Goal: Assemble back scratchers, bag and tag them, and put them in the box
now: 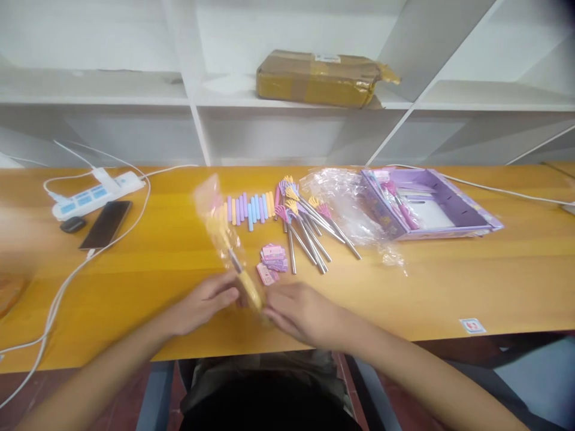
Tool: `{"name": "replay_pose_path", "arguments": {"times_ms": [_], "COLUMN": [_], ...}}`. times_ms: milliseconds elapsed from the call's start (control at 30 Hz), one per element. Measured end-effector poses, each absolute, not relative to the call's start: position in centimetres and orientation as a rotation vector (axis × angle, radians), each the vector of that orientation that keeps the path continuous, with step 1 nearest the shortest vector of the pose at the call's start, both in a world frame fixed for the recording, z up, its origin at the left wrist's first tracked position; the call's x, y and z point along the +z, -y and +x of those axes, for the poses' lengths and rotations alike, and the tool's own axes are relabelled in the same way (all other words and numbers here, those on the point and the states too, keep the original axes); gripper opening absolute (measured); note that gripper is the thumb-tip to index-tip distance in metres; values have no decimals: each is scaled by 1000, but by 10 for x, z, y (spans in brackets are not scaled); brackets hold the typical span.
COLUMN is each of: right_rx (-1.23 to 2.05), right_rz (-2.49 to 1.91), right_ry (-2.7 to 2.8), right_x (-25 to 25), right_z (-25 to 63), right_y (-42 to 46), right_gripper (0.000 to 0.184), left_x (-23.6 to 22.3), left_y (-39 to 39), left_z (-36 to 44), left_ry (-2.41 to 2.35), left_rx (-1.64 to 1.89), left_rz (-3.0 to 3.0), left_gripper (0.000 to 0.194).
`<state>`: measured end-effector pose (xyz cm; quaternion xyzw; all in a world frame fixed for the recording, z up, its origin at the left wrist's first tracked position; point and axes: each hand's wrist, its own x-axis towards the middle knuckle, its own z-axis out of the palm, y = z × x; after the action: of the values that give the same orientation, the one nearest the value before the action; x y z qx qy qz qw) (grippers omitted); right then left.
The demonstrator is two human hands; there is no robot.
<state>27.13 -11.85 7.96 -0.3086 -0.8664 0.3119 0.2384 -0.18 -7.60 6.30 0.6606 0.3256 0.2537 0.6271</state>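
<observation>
A yellow back scratcher with a metal shaft, in a clear plastic bag point(246, 284), slants upward between my hands, blurred by motion. My right hand point(305, 311) is closed on the lower end of the bag. On the other side, my left hand point(206, 304) curls against the yellow handle, its fingertips partly hidden behind it. Just beyond lie several back scratchers point(309, 230) with hand-shaped heads in pink, yellow and purple. Beside them is a row of coloured handle tubes point(250, 209). A small pile of printed cards point(273, 262) lies nearer to me.
Clear plastic bags point(345, 206) lie against a purple open box point(449, 230) holding a pink bagged piece. To the left are a power strip point(99, 193), a phone point(106, 224) and white cables point(63, 290). A taped carton point(314, 78) sits on the shelf behind.
</observation>
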Motion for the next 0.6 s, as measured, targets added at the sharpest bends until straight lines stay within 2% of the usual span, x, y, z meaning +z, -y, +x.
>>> {"name": "replay_pose_path", "arguments": {"times_ms": [167,333,467,600], "right_rx": [1229,1668,1557,1406], "right_rz": [-1027,-1191,-1294,-1251], "right_ry": [2199,1809,1903,2373], "right_x": [52,-10,-36,-30], "right_z": [264,242,238,253], "right_y": [202,265,273,256], "right_gripper": [33,40,34,25], "left_x": [43,15,13,18], "left_y": [102,120,125,121], "left_z": [-17,-4,8,16], "left_ry": [-1023,-1250,-1289,-1262], "left_rx": [1038,1070,977,842], "left_rz": [1045,1044,1345,1577], "left_gripper": [56,55,45,37]}}
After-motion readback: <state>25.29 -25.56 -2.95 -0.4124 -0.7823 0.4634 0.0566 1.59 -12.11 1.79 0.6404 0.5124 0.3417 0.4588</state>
